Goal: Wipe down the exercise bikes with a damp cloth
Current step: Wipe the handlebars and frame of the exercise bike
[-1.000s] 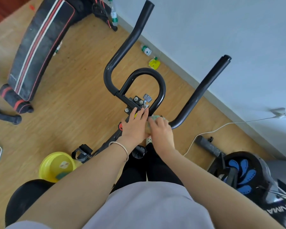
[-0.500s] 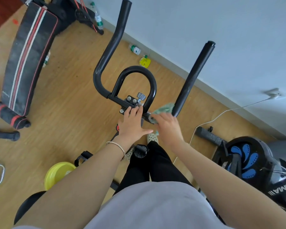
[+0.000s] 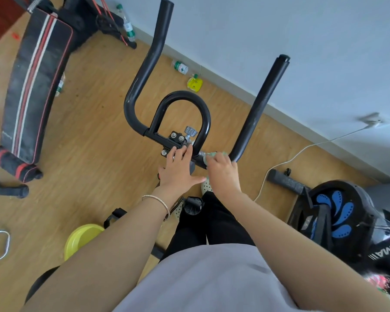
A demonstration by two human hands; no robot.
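Hazard: right hand [image 3: 223, 174] curled round green cloth [image 3: 214, 156] at handlebar [image 3: 257, 109] base, left hand [image 3: 178, 170] flat-fingered on clamp [image 3: 173, 140]; cloth may snag on nearby knob [image 3: 190, 131].

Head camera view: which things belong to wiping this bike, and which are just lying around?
Job: bike handlebars; green cloth, gripped by the right hand; left hand resting on the clamp; yellow basin, probably for water.
Lying about: sit-up bench; plastic bottle by the wall; small yellow item beside it.
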